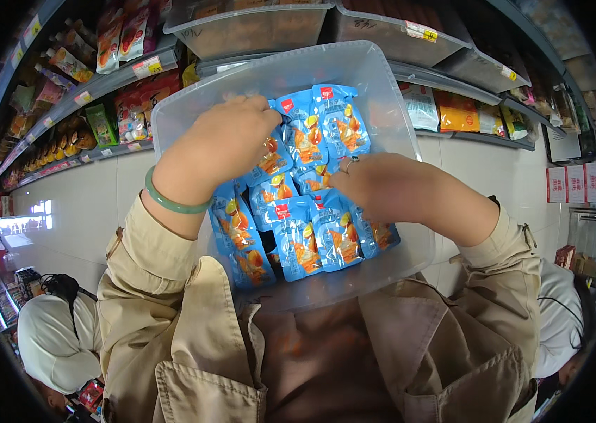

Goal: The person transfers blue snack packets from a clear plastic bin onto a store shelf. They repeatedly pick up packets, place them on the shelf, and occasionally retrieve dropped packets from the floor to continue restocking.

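Observation:
A translucent plastic bin [394,100] stands in front of me, close to my body, with several blue snack packets [300,238] lying side by side and overlapping in it. Over the bin's left part is my left hand [240,132], with a green bangle at the wrist; its fingers curl at the upper end of a packet, and the fingertips are hidden. My right hand [364,182], wearing a ring, reaches in from the right. Its fingertips touch the packets near the middle, below the upper right packet [341,121]; whether they grip one is not clear.
Shelves [97,87] with bagged snacks curve along the left. More translucent bins [255,31] stand on the shelf ahead, above packets [456,112] on a lower shelf. People in white tops are behind me on the left [55,338] and right [559,317]. Red-and-white boxes [575,184] stand far right.

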Action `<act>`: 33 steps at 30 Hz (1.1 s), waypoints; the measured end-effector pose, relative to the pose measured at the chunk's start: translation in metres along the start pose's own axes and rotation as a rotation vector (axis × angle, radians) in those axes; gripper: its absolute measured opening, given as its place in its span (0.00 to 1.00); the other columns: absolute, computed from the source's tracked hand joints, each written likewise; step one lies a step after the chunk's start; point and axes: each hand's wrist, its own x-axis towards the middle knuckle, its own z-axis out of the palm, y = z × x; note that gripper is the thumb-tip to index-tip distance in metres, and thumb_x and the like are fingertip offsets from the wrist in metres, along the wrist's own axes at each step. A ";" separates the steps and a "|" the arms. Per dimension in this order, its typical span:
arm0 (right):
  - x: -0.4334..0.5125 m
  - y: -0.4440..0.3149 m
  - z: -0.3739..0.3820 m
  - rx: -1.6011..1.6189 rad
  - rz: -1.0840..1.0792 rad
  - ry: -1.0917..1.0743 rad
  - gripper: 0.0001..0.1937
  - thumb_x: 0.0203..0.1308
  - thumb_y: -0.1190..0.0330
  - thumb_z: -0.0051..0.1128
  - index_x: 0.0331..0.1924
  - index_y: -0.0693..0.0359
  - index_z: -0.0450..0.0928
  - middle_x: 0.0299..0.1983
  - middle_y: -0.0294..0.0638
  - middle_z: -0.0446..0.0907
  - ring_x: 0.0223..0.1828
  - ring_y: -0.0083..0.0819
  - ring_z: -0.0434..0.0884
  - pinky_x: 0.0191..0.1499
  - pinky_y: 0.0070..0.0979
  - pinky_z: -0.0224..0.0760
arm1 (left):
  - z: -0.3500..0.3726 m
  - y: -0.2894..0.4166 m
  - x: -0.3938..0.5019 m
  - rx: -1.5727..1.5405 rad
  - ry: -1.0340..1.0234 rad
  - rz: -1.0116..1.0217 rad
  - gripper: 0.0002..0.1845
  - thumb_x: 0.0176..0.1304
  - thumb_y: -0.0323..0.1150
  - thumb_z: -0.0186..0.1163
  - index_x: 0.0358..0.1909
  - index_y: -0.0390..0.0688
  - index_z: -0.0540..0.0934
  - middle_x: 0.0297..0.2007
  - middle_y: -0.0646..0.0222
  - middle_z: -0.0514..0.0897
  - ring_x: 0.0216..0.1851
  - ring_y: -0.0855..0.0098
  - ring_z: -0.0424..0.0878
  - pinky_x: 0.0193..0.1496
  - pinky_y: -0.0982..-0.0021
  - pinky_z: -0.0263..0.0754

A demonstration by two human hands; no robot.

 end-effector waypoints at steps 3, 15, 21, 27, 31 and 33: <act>0.002 0.003 0.005 0.034 0.011 0.045 0.22 0.47 0.74 0.69 0.48 0.67 0.74 0.40 0.52 0.80 0.43 0.50 0.81 0.42 0.41 0.76 | 0.000 0.002 -0.002 0.030 -0.031 -0.085 0.26 0.50 0.27 0.66 0.55 0.42 0.78 0.55 0.58 0.78 0.54 0.52 0.77 0.56 0.57 0.75; 0.004 -0.004 -0.010 0.234 0.074 0.051 0.06 0.63 0.71 0.52 0.40 0.65 0.72 0.34 0.53 0.80 0.39 0.51 0.81 0.40 0.42 0.74 | 0.008 -0.002 -0.002 0.070 0.007 0.030 0.30 0.41 0.31 0.75 0.51 0.45 0.78 0.52 0.61 0.77 0.53 0.54 0.74 0.56 0.59 0.74; 0.001 -0.010 -0.018 0.358 0.031 0.025 0.04 0.67 0.70 0.48 0.39 0.62 0.71 0.32 0.52 0.79 0.38 0.51 0.81 0.39 0.42 0.72 | 0.006 0.003 0.001 -0.027 -0.035 -0.062 0.28 0.37 0.29 0.78 0.45 0.46 0.77 0.47 0.64 0.74 0.53 0.54 0.73 0.53 0.58 0.74; -0.004 -0.010 -0.026 0.409 -0.189 0.247 0.04 0.64 0.72 0.53 0.37 0.62 0.70 0.32 0.49 0.78 0.36 0.50 0.79 0.37 0.40 0.70 | 0.000 -0.006 0.004 -0.104 -0.106 -0.006 0.25 0.39 0.28 0.77 0.41 0.46 0.78 0.46 0.64 0.75 0.51 0.54 0.74 0.54 0.58 0.72; -0.029 -0.002 -0.052 0.375 -0.171 0.406 0.09 0.53 0.78 0.62 0.37 0.60 0.74 0.33 0.42 0.77 0.36 0.45 0.78 0.39 0.34 0.71 | 0.003 -0.010 0.004 -0.178 -0.037 0.154 0.17 0.42 0.24 0.71 0.36 0.45 0.78 0.40 0.64 0.77 0.48 0.55 0.74 0.52 0.59 0.70; -0.042 0.005 -0.071 0.325 -0.225 0.653 0.08 0.55 0.76 0.63 0.35 0.62 0.74 0.30 0.37 0.75 0.31 0.34 0.77 0.34 0.27 0.69 | 0.001 -0.011 0.007 -0.252 -0.014 0.196 0.13 0.43 0.21 0.65 0.32 0.45 0.78 0.35 0.64 0.78 0.45 0.55 0.73 0.50 0.60 0.68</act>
